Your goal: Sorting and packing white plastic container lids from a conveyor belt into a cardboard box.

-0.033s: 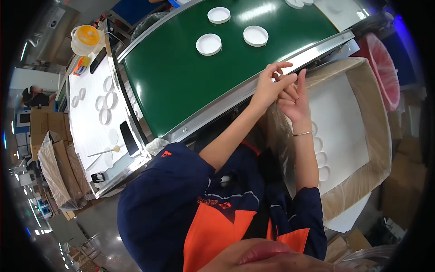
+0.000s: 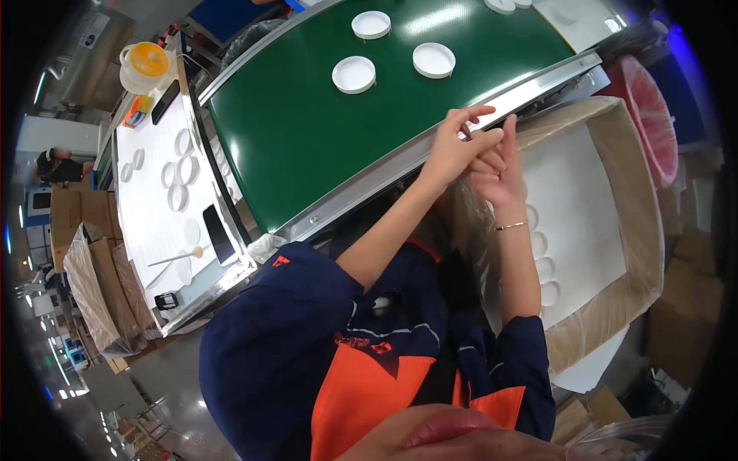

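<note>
My left hand and my right hand meet above the front rail of a green conveyor belt. The left thumb lies across the fingers of the right hand, while the left index finger stretches out to the right. Palm up, the right hand has its index finger raised and its other fingers loosely bent. No object shows in either hand. Beyond them on the belt sit three shallow round white lids, one at the back, one at the left and one at the right.
To the right stands a plastic-lined carton holding white sheets and round white pieces. A side table at the left bears white rings, a dark phone and a tape dispenser. A pink bag is behind the carton.
Both hands have shifted very slightly to the left, still touching each other. The lids have stayed in place.
</note>
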Demonstrator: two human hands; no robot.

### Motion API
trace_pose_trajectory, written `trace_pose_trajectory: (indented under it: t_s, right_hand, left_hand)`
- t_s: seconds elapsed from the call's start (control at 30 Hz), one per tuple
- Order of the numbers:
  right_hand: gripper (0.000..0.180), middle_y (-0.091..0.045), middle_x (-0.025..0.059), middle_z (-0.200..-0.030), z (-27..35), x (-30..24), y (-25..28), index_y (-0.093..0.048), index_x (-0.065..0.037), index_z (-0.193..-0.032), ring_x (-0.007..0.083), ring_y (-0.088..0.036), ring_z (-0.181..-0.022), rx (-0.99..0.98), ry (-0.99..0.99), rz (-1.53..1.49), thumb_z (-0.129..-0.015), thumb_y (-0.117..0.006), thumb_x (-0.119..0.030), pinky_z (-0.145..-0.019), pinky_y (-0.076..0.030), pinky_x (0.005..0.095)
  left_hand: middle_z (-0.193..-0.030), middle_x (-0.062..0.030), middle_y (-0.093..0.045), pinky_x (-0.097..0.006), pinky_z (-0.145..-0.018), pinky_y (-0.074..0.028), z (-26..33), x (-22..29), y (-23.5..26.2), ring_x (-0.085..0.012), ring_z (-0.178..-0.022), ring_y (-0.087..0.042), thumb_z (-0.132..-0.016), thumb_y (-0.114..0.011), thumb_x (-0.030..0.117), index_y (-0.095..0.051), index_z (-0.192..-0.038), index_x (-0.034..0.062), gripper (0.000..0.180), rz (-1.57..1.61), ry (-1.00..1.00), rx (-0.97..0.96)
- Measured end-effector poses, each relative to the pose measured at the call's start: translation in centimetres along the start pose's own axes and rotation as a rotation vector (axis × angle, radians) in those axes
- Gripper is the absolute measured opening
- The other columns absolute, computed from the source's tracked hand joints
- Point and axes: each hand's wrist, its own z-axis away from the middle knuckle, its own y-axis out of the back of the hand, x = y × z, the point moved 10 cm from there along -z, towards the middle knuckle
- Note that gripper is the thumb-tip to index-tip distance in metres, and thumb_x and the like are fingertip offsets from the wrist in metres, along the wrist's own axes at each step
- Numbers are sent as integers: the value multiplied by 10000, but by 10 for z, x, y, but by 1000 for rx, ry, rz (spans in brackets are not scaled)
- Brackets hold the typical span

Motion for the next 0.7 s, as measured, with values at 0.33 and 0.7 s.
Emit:
trace_pose_trajectory:
  t_s: [0.33, 0.7]
  right_hand:
    - [647, -665, 107, -656, -25, 118, -108, -676, 17, -793, 229, -599, -470, -1290, -617, -478, -850, -460, -590, -478, -509, 321]
    - [609, -624, 85, -680, -34, 134, -83, -614, -4, -796, 192, -565, -527, -1090, -576, -569, -884, -398, -567, -510, -461, 299]
  left_hand:
    - [-875, -40, -659, -205, -747, -460, 40, 31, 48, -78, -740, -579, -914, -560, 229, -686, -1003, -3, 279, -1, 210, -206]
    - [-1060, -139, -663, -313, -893, -489, 43, 46, 91, -197, -969, -622, -953, -498, 181, -629, -1100, -55, 307, 76, 168, -42]
